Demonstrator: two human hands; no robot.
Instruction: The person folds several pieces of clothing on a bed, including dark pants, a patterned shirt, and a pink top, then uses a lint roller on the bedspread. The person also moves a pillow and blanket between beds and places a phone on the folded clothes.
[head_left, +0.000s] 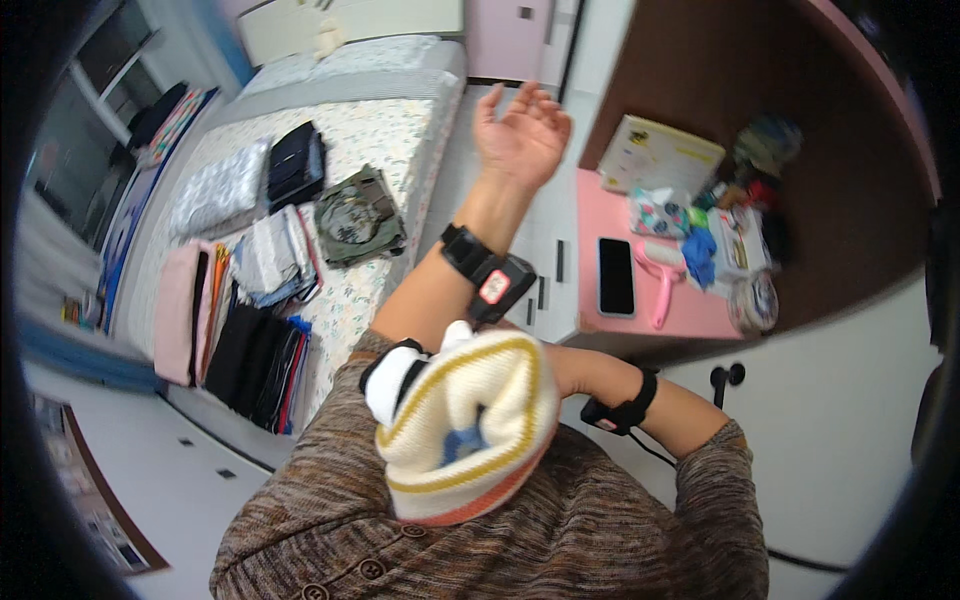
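Note:
My left hand (525, 135) reaches out ahead over the gap between bed and desk. Its palm faces up, the fingers are slightly curled and apart, and nothing is in it. Close to my chest is a cream knitted hat (408, 470) with a mustard stripe and a coral edge, its opening facing up. My right forearm runs in from the right to the hat, and my right hand (563, 368) grips its side; most of the fingers are hidden behind the knit. A white and black piece of fabric (388, 385) shows beside the hat, partly covered.
On the bed (385, 100) at left lie folded dark trousers (245, 355), a pink folded cloth (178, 310), green camouflage clothing (358, 215) and a grey pillow (222, 190). The pink desk (600, 215) at right holds a phone (615, 277), a pink lint roller (662, 280) and a tissue pack (658, 212).

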